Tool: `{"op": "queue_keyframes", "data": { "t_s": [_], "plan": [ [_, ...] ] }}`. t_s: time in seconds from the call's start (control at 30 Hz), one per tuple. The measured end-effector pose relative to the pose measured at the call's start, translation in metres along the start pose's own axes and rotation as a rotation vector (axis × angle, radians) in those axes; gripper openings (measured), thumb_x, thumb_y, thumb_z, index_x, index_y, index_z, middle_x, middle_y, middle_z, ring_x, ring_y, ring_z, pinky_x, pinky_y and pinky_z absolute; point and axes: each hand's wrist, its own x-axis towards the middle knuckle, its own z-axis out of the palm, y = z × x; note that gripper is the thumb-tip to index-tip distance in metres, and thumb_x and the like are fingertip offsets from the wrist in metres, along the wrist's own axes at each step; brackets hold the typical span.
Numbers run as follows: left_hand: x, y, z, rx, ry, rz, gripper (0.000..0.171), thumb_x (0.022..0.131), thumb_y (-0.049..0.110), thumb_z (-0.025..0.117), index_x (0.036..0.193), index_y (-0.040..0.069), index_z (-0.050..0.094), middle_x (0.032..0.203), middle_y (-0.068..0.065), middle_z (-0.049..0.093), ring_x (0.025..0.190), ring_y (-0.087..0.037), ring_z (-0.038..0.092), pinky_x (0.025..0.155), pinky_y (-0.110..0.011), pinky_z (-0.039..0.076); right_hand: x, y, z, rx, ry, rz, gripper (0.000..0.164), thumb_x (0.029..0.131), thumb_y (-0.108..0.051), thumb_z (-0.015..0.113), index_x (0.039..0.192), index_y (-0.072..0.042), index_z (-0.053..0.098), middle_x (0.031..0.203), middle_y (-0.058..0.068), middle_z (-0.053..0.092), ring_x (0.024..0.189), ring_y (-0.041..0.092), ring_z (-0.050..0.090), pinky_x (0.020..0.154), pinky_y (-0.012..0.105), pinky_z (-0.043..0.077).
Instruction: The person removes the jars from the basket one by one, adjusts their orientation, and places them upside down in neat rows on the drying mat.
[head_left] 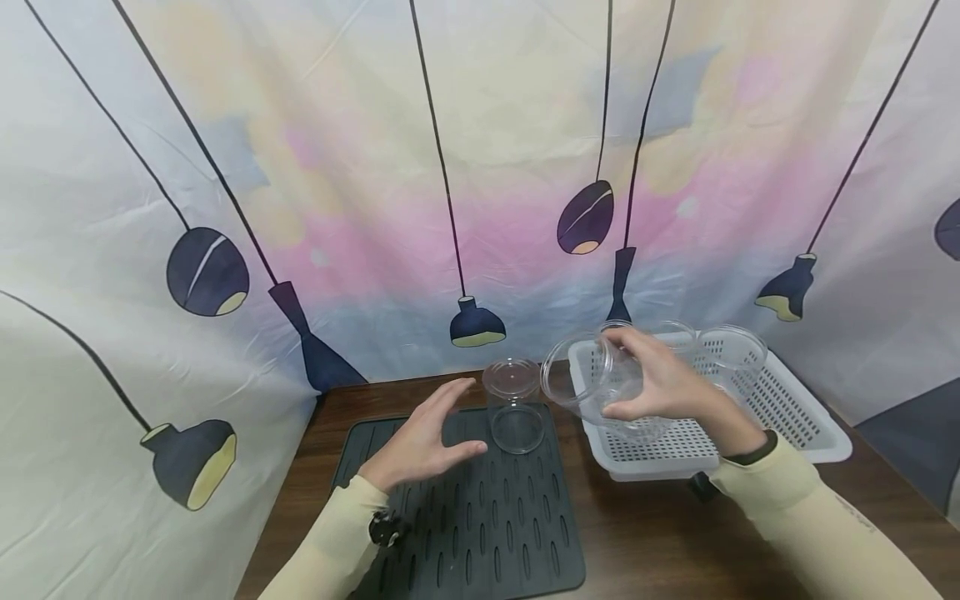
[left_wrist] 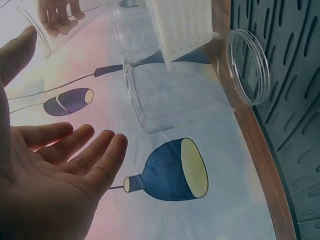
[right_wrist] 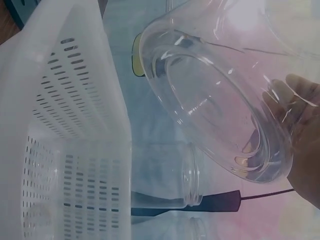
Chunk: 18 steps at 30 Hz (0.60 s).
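Note:
A clear jar (head_left: 573,375) hangs tilted over the left end of the white basket, its round rim facing left. My right hand (head_left: 667,379) grips it, with thumb and fingers on either side; in the right wrist view the same jar (right_wrist: 215,105) fills much of the upper right. My left hand (head_left: 423,442) hovers above the dark drying mat (head_left: 480,517) with fingers extended and thumb apart, holding nothing. Just right of those fingers, another clear jar (head_left: 517,429) stands upright at the mat's back right corner; its outline (left_wrist: 175,95) also appears in the left wrist view.
The white perforated basket (head_left: 813,433) sits on the brown wooden table (head_left: 622,542) to the right. More clear jars, such as one (head_left: 731,350), are at the basket's back. A patterned cloth (head_left: 375,208) hangs close behind the table.

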Motion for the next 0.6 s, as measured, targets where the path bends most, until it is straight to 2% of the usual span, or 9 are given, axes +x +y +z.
{"op": "queue_keyframes", "data": {
  "t_s": [0.2,0.43,0.6],
  "plan": [
    [0.004,0.004,0.001,-0.027,-0.006,0.035,0.088,0.083,0.058,0.070,0.154,0.032,0.026,0.157,0.004,0.030,0.134,-0.024,0.047,0.102,-0.046,0.047,0.002,-0.002,0.004,-0.019,-0.008,-0.014,0.094,0.055,-0.038,0.091,0.133,-0.005,0.050,0.121,0.006,0.057,0.102,0.021,0.054,0.083,0.049,0.052],
    [0.010,0.010,0.003,-0.043,0.009,0.063,0.086,0.084,0.042,0.076,0.154,0.031,0.027,0.156,0.004,0.032,0.135,-0.026,0.046,0.102,-0.049,0.046,0.005,-0.006,0.005,-0.027,-0.015,-0.023,0.094,0.055,-0.041,0.090,0.132,-0.004,0.051,0.120,0.005,0.058,0.102,0.021,0.054,0.084,0.050,0.051],
    [0.015,0.014,0.004,-0.062,-0.001,0.075,0.086,0.085,0.041,0.075,0.154,0.031,0.026,0.157,0.003,0.030,0.132,-0.025,0.048,0.101,-0.046,0.047,0.007,-0.008,0.007,-0.043,-0.032,-0.029,0.094,0.056,-0.043,0.090,0.132,-0.004,0.051,0.120,0.004,0.059,0.101,0.020,0.055,0.084,0.045,0.051]
  ]
}}
